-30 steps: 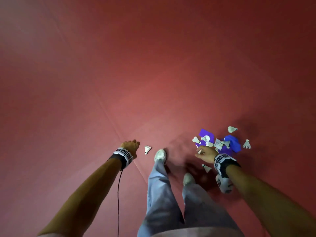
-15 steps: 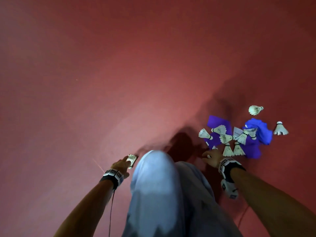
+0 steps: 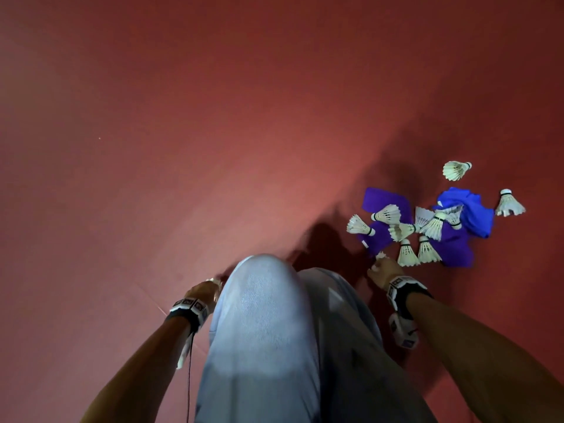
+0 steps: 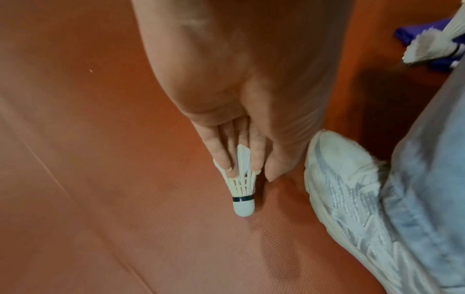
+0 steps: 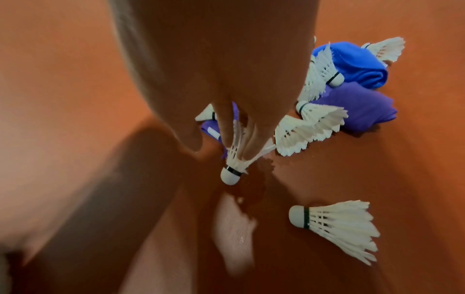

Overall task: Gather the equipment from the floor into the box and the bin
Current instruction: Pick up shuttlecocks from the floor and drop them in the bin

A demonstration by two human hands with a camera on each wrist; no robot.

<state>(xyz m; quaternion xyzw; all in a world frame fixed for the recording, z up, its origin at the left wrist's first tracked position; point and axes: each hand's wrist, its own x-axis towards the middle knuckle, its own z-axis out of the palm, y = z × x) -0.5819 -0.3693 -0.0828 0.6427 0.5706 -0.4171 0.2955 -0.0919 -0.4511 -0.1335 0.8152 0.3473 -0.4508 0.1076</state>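
Early in the job, by my reckoning: neither box nor bin is in sight, and most of the equipment lies on the red floor [image 3: 183, 148]. A cluster of white shuttlecocks [image 3: 406, 230] sits on and around a purple cloth [image 3: 451, 248] and a blue cloth [image 3: 470, 209], with two strays at the far edge. Left hand [image 4: 241, 139]: fingers curled round the feathers of one shuttlecock [image 4: 241, 191], cork pointing down, just beside the white shoe [image 4: 352, 189]; whether the cork touches the mat I cannot tell. Right hand [image 5: 234, 119]: fingers pinching the feathers of a second shuttlecock [image 5: 234, 167], cork down, at the near edge of the pile. Both hands grasping, none released. Everything else remains to be gathered.
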